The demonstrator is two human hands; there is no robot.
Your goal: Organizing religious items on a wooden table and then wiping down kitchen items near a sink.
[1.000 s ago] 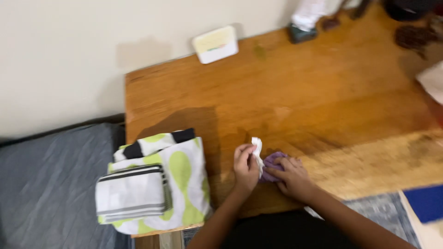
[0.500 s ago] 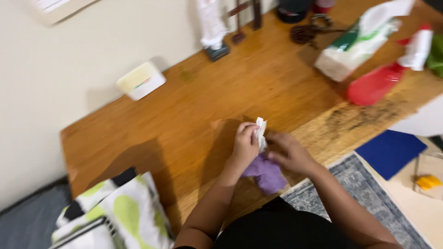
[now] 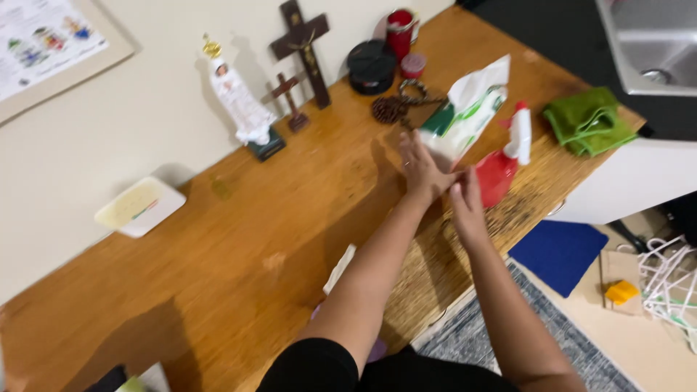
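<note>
left hand, fingers spread and holding nothing, presses the white-and-green wipes pack on the wooden table; right hand, loosely open, nears the red spray bottle beside it. reaching stage, seemingly; next comes a firm grasp.

Red spray bottle, green cloth

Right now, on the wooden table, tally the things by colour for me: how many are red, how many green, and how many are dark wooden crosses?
Red: 2, the spray bottle and the cup.
Green: 1, the folded cloth.
Dark wooden crosses: 2, the tall cross and the small cross.
Total: 5.
</note>
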